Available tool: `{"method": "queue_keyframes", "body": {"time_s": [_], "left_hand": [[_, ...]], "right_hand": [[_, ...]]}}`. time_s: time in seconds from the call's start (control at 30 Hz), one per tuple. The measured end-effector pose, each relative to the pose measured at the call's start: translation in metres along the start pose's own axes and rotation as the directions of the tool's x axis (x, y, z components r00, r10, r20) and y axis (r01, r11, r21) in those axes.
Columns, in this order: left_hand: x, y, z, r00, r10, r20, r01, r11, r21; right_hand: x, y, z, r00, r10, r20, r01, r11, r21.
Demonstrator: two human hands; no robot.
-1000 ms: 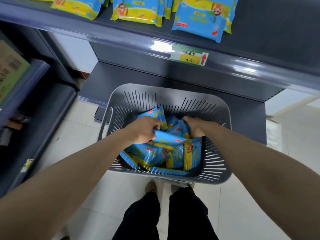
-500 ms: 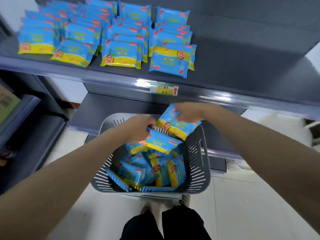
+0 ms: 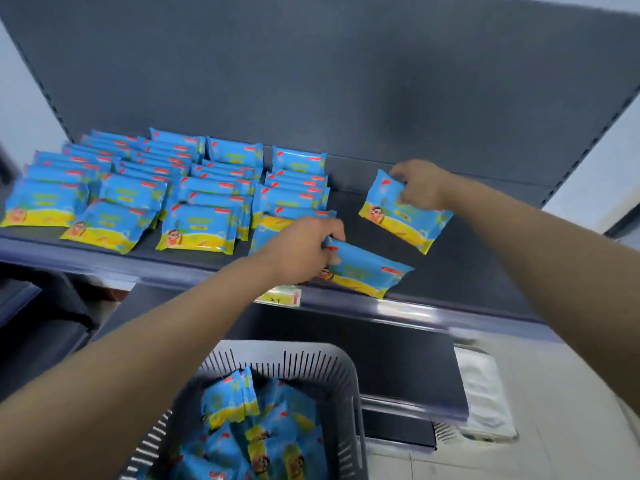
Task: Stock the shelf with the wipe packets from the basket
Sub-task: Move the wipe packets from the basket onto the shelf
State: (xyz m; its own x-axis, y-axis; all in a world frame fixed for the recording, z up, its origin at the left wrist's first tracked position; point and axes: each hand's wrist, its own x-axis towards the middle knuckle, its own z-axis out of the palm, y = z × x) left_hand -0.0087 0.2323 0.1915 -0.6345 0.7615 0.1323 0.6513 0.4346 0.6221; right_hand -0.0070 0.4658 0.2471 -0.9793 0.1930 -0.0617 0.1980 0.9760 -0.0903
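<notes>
Shelf [image 3: 450, 271] bare right of rows [image 3: 204, 223] | my right hand [image 3: 420, 185] pinches packet [image 3: 403, 220] corner, nearest gap, axis slanted | left hand [image 3: 301, 247] grips second packet [image 3: 367, 271] end

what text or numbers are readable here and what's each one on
price tag on the shelf edge: red up arrow, digits too blurred to read
wipe packets: print too blurred to read
no text is clear enough to quote
</notes>
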Motion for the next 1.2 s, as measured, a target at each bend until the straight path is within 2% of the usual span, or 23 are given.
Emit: {"method": "queue_keyframes", "body": {"time_s": [0.1, 0.3, 0.43, 0.57, 0.77, 0.87, 0.97, 1.2], "left_hand": [[0.039, 0.004, 0.008, 0.999, -0.039, -0.017, 0.038, 0.999, -0.034], [0.109, -0.008, 0.032, 0.989, -0.148, -0.019, 0.148, 0.989, -0.024], [0.142, -0.021, 0.041, 0.984, -0.171, -0.056, 0.172, 0.985, 0.005], [0.163, -0.041, 0.042, 0.982, -0.164, -0.094, 0.174, 0.979, 0.109], [0.192, -0.066, 0.036, 0.977, -0.197, -0.083, 0.214, 0.921, 0.325], [0.208, -0.072, 0.032, 0.973, -0.199, -0.116, 0.229, 0.89, 0.393], [0.227, -0.077, 0.029, 0.968, -0.205, -0.145, 0.251, 0.819, 0.516], [0.256, -0.079, 0.037, 0.953, -0.162, -0.257, 0.296, 0.686, 0.665]], "right_hand": [[0.036, 0.022, 0.006, 0.998, -0.025, -0.058, 0.027, 0.999, 0.026], [0.104, 0.052, 0.025, 0.996, -0.084, 0.009, 0.083, 0.992, 0.098], [0.14, 0.061, 0.036, 0.991, -0.124, 0.05, 0.119, 0.988, 0.094], [0.168, 0.06, 0.043, 0.987, -0.152, 0.053, 0.147, 0.985, 0.092], [0.192, 0.048, 0.04, 0.971, -0.237, 0.003, 0.236, 0.966, -0.105], [0.195, 0.048, 0.039, 0.965, -0.261, -0.015, 0.258, 0.959, -0.116], [0.195, 0.053, 0.037, 0.959, -0.28, -0.051, 0.274, 0.956, -0.1], [0.178, 0.07, 0.025, 0.934, -0.285, -0.218, 0.278, 0.959, -0.06]]}}
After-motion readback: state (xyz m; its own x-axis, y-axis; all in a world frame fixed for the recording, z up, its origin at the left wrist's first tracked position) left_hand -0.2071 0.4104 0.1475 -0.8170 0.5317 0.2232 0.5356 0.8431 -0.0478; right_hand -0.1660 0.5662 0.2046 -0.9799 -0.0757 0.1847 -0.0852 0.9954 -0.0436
